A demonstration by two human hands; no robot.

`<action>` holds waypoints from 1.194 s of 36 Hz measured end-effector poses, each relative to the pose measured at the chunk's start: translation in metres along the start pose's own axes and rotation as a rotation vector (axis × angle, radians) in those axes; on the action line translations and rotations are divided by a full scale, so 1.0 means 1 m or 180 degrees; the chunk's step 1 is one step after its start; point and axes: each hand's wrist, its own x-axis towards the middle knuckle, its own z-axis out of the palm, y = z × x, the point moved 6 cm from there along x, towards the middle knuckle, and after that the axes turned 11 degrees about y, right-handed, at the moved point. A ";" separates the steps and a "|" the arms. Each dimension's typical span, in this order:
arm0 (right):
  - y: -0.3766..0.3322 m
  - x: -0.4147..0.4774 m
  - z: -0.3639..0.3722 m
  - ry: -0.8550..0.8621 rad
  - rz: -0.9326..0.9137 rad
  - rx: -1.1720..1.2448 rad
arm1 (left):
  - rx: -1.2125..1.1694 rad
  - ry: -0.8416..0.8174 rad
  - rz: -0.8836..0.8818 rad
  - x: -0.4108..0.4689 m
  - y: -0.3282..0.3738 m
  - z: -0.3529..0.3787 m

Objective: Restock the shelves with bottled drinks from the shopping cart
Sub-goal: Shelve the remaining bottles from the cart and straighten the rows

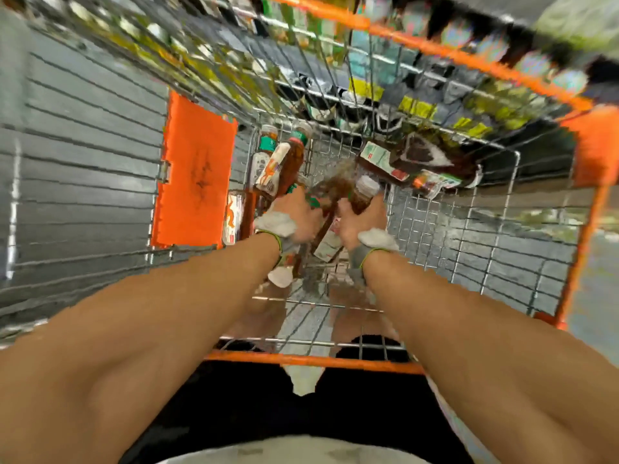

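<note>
Both my arms reach down into a wire shopping cart (pixel 469 236) with orange trim. My left hand (pixel 294 212) grips a brown tea bottle (pixel 284 165) with a white and orange label, tilted up and away. My right hand (pixel 361 219) grips another brown bottle (pixel 363 192) by its neck, just below its white cap. Between the two hands a further bottle (pixel 330 242) lies blurred. More brown bottles (pixel 402 162) lie on their sides at the far right of the cart floor. Both hands wear wrist straps.
An orange flap (pixel 194 172) hangs on the cart's left wall. Shelves of bottled drinks (pixel 418 105) show blurred beyond the cart's far end. The orange near rim (pixel 311 360) runs just in front of my body. Grey floor lies left of the cart.
</note>
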 end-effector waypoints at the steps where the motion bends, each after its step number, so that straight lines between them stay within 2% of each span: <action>1: -0.016 -0.008 -0.007 -0.0094 -0.0142 -0.0072 | 0.0064 0.0085 0.0004 -0.007 0.001 -0.023; 4: -0.045 -0.024 -0.018 -0.0216 -0.0372 -0.0199 | -0.0010 0.0061 0.0181 -0.018 0.002 -0.060; 8: -0.119 -0.065 -0.034 -0.0004 -0.0946 -0.0225 | -0.0346 0.0391 0.0279 -0.046 0.001 -0.152; 11: -0.158 -0.089 -0.038 0.0038 -0.1338 -0.0279 | -0.0475 0.0342 0.0371 -0.062 0.003 -0.195; 15: -0.222 -0.141 -0.046 0.0100 -0.1910 -0.0290 | -0.0484 0.1007 0.0631 -0.092 -0.009 -0.276; 19: -0.277 -0.195 -0.043 0.0347 -0.2334 -0.0049 | -0.0895 0.1427 0.0941 -0.118 -0.040 -0.348; 21: -0.289 -0.208 -0.039 0.0349 -0.2360 -0.0101 | -0.0978 0.1561 0.1042 -0.131 -0.048 -0.372; 23: -0.311 -0.252 -0.037 0.0574 -0.2565 -0.0189 | -0.1231 0.1782 0.1074 -0.156 -0.072 -0.410; 27: -0.345 -0.317 -0.042 0.0686 -0.2779 0.0154 | -0.1500 0.1969 0.1125 -0.184 -0.101 -0.455; 30: -0.377 -0.364 -0.049 0.0642 -0.2967 0.0459 | -0.1603 0.2266 0.1484 -0.205 -0.115 -0.495; 34: -0.406 -0.400 -0.061 0.0806 -0.3211 0.0536 | -0.1894 0.2434 0.1662 -0.231 -0.119 -0.530; 39: -0.457 -0.434 -0.091 0.1008 -0.3504 0.0695 | -0.2058 0.2314 0.2345 -0.259 -0.102 -0.588; 43: -0.504 -0.454 -0.118 0.1166 -0.3775 0.0990 | -0.2238 0.2512 0.2596 -0.275 -0.081 -0.637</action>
